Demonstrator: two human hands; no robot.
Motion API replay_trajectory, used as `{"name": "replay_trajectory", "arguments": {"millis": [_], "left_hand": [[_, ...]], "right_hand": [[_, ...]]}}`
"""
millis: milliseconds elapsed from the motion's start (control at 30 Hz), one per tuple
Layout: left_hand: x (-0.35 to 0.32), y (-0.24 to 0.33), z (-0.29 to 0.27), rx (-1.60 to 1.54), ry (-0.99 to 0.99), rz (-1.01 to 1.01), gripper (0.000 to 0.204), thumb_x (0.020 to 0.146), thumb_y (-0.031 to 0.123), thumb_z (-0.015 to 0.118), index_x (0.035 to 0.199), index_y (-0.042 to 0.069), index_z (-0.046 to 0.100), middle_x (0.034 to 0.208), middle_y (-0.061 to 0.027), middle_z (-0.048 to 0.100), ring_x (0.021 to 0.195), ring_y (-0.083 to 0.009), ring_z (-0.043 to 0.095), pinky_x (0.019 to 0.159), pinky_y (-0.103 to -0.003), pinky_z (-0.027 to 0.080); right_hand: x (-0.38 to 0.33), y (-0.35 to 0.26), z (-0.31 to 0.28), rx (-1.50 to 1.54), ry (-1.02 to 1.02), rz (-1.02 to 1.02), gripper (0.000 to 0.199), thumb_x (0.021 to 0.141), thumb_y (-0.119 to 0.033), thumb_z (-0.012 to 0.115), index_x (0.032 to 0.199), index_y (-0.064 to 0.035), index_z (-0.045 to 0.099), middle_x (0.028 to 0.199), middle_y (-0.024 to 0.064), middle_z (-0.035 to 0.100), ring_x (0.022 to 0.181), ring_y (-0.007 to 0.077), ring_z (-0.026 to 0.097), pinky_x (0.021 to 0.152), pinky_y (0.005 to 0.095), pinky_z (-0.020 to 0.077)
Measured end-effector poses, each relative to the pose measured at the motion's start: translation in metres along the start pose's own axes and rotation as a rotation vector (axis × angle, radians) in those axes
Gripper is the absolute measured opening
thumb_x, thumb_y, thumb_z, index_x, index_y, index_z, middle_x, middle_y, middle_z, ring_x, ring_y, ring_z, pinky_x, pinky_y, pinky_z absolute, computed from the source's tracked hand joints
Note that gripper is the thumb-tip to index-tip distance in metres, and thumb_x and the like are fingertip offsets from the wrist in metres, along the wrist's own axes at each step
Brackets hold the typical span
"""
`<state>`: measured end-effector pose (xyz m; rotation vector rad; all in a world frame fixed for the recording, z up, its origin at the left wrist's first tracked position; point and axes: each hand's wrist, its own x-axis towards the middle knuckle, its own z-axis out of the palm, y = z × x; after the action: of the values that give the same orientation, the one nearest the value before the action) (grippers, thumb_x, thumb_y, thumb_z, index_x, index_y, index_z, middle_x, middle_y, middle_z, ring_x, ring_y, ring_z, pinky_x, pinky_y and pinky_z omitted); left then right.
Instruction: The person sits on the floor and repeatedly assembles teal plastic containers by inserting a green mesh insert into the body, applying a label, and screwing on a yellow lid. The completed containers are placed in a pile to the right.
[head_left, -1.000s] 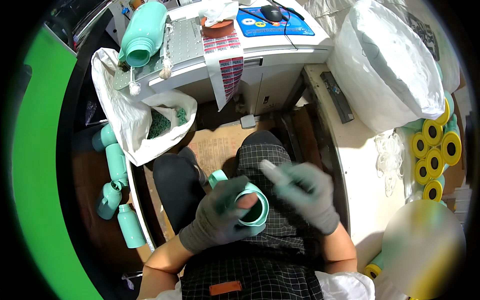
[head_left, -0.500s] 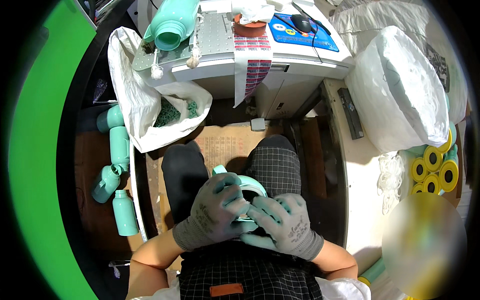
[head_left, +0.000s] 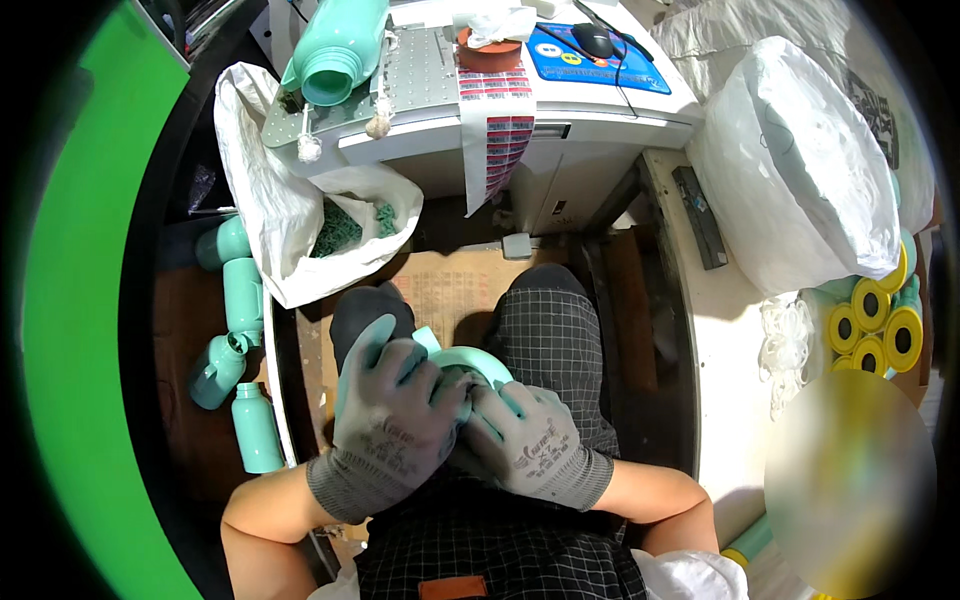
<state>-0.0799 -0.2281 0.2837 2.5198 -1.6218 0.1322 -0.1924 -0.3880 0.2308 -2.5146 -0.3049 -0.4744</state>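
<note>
A mint-green bottle (head_left: 478,360) with a looped handle lies in my lap, its mouth end toward me and mostly covered by my hands. My left hand (head_left: 395,415), in a grey glove with green-stained fingers, closes on the mouth's left side, one finger sticking up. My right hand (head_left: 530,440), gloved the same way, has its fingers curled on the rim from the right. Both sets of fingertips meet at the opening. Whether a small part is pinched between them is hidden.
Ahead is a white machine table (head_left: 600,115) with a bottle (head_left: 340,60), tape roll (head_left: 488,52), label strip and mouse. A white sack (head_left: 262,200) holds green scraps. More bottles (head_left: 257,428) lie left. On the right are a plastic bag (head_left: 795,190), white rings (head_left: 785,345) and yellow-rimmed bottles (head_left: 870,305).
My left hand has turned and shifted left, its back now facing up. My right hand has moved slightly left, and together they cover more of the bottle's mouth.
</note>
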Motion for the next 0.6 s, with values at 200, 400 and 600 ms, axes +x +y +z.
{"name": "replay_trajectory", "arguments": {"millis": [200, 400, 600], "left_hand": [[0.034, -0.016, -0.01, -0.082, -0.103, 0.173, 0.014, 0.08, 0.023, 0.073, 0.089, 0.013, 0.075, 0.101, -0.0062, 0.061, 0.107, -0.0268, 0.06, 0.091, -0.046, 0.051], [0.032, -0.011, -0.001, -0.101, -0.203, 0.221, 0.018, 0.076, 0.022, 0.074, 0.091, 0.012, 0.073, 0.098, -0.0054, 0.063, 0.089, -0.0237, 0.066, 0.075, -0.04, 0.054], [0.038, -0.003, 0.01, -0.526, -0.021, 0.171, 0.035, 0.083, 0.02, 0.075, 0.113, 0.004, 0.065, 0.099, -0.0105, 0.065, 0.093, -0.0296, 0.068, 0.078, -0.042, 0.054]], "right_hand": [[0.001, 0.0, -0.005, -0.009, -0.054, 0.003, 0.027, 0.086, -0.036, 0.079, 0.098, -0.0133, 0.071, 0.102, 0.0098, 0.064, 0.085, 0.0225, 0.065, 0.064, 0.0359, 0.0557], [-0.008, 0.0, -0.007, 0.02, 0.039, -0.019, 0.027, 0.085, -0.039, 0.08, 0.084, -0.0144, 0.069, 0.09, 0.0055, 0.061, 0.077, 0.0197, 0.062, 0.06, 0.0346, 0.0518], [-0.035, 0.012, -0.012, -0.083, 0.176, -0.026, 0.045, 0.064, -0.041, 0.094, 0.075, -0.0123, 0.061, 0.084, 0.0034, 0.059, 0.07, 0.0212, 0.06, 0.056, 0.0295, 0.0458]]}}
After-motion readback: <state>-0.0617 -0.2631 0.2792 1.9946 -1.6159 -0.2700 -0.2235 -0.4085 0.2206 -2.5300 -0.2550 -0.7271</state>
